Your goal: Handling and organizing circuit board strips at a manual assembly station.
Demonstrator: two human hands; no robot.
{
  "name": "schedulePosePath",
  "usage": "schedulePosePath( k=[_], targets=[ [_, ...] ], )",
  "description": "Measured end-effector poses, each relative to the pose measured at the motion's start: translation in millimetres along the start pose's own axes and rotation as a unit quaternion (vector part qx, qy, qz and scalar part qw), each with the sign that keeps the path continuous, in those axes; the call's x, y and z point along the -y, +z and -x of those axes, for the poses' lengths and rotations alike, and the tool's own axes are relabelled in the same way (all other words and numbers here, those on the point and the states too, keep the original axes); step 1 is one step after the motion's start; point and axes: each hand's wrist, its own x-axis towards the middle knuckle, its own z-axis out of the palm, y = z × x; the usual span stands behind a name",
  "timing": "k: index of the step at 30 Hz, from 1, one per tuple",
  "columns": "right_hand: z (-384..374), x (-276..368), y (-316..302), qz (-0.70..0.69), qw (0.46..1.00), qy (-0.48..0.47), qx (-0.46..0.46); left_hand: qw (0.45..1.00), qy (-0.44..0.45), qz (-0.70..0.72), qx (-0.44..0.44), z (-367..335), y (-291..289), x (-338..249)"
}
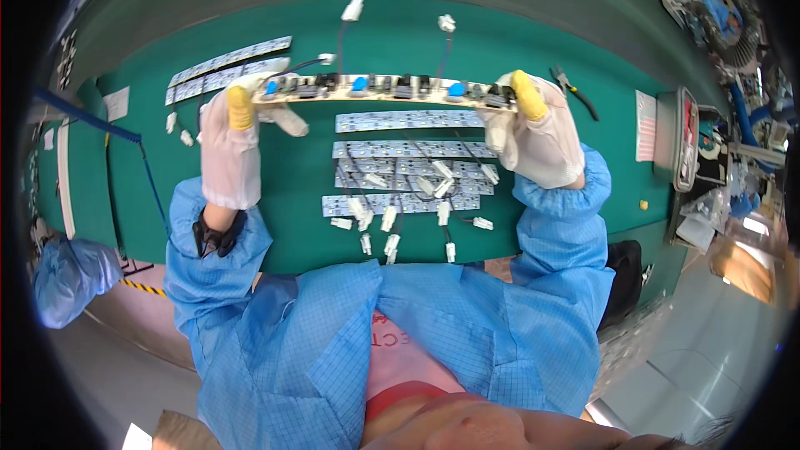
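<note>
I hold a long narrow circuit board strip [383, 88] level above the green bench, edge toward me, with dark and blue parts along it. My left hand [233, 137], in a white glove with a yellow fingertip cover, grips its left end. My right hand [533, 129], gloved the same way, grips its right end. Two dark wires with white plug connectors [353, 9] run from the board toward the far side. Below the board lie several flat white LED strips [408, 150] with short wires and white connectors [390, 243].
More white strips [225, 62] lie at the far left of the green mat [300, 175]. Cutting pliers [575, 90] rest right of my right hand. A grey tray [679, 137] stands at the right edge. A blue coiled cable [125, 137] runs along the left.
</note>
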Motion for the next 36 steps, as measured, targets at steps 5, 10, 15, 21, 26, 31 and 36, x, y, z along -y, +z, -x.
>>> schedulePosePath(
  k=[5,10,15,21,26,31,36],
  targets=[
    [0,0,-3,0.033,0.999,0.006,-0.007,0.995,0.029,0.090,0.044,-2,-1,11],
    [-4,-1,13,0.021,0.999,-0.034,-0.029,0.937,-0.012,0.345,0.047,-1,8,-10],
    [-7,2,18,0.226,0.970,-0.079,0.035,0.967,0.024,0.253,-0.001,-21,-21,2],
    [-10,-14,-5,0.710,0.692,-0.131,0.014,0.993,-0.049,0.038,-0.105,-60,-102,100],
    [-16,-13,-13,0.701,0.684,-0.200,0.023,0.936,0.050,-0.311,-0.155,-58,-95,121],
    [1,19,5,0.228,0.971,-0.073,-0.003,0.922,0.184,-0.252,-0.230,-49,-64,28],
    [8,3,20,-0.030,0.979,-0.198,-0.046,0.912,0.142,0.342,0.178,-6,-19,-39]
  ],
)
